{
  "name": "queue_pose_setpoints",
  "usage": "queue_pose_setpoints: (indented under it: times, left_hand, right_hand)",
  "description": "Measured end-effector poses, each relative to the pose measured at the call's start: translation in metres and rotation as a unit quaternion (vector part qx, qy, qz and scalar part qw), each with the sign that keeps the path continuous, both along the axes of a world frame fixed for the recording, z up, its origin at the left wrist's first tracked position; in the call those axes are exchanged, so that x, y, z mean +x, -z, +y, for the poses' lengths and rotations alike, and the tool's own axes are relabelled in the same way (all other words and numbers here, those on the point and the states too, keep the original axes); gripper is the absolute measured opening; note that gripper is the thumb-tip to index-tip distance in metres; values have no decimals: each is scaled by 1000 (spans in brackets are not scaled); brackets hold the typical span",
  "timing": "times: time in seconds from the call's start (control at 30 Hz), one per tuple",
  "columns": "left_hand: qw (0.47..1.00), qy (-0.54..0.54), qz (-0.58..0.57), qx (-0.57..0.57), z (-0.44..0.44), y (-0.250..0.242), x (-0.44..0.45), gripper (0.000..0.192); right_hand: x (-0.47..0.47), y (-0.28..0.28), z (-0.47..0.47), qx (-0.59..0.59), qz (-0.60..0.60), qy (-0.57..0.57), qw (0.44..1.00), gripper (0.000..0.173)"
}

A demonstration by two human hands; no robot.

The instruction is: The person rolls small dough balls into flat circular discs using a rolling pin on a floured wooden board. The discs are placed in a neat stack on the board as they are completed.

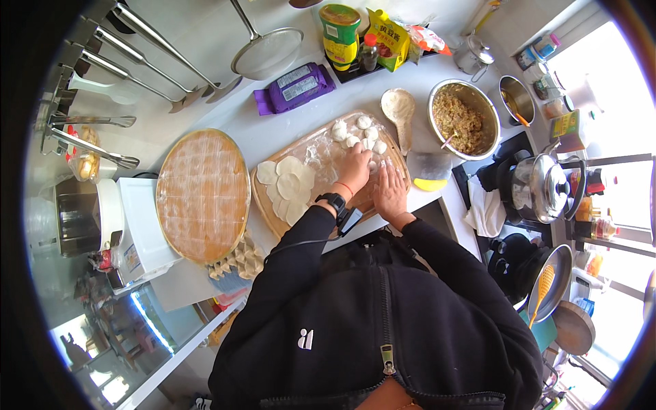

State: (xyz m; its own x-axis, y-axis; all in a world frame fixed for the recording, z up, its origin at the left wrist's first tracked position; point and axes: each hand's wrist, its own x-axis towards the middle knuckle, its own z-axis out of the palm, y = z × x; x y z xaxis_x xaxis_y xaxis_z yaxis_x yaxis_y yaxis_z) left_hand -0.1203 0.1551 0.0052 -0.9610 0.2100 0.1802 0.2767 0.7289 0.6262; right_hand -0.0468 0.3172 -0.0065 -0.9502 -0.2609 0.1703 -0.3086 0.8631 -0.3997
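Note:
My left hand, with a dark watch at the wrist, bends its fingers down among small white dough pieces on a floured wooden board. Whether it grips one of them is hidden by the fingers. My right hand lies flat and extended at the board's right end. Its fingertips are beside a dough piece between the two hands. Overlapping round dough wrappers are laid at the left end of the board. Flour dusts the wood between the wrappers and the pieces.
Right of the board are a flour scoop, a scraper with a yellow handle and a steel bowl of filling. A round floured tray stands left. Behind lies a purple wipes pack. A lidded pot occupies the stove.

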Motion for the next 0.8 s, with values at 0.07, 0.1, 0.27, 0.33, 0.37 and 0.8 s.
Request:
queue_pose_setpoints:
  times: [0.07,0.1,0.27,0.33,0.37,0.8]
  left_hand:
    - [997,46,-43,41,-17,-3,12,9]
    - [991,44,-109,59,-25,-5,20,9]
    - [966,11,-253,53,-35,-10,47,16]
    - [970,-7,-245,-2,-29,-8,44,20]
    - [974,-22,-225,-20,-27,-6,42,19]
    - [955,-1,-298,2,-55,-15,53,20]
  right_hand:
    - [-2,1,-1,-2,-17,15,1000,72]
    - [-3,1,-2,7,-8,10,1000,73]
    - [-28,-4,-22,48,-6,-1,999,78]
    - [-51,-6,-35,51,-24,-6,998,76]
    - [-64,-6,-43,61,16,-6,998,74]
    - [-25,-11,-16,74,23,-50,996,70]
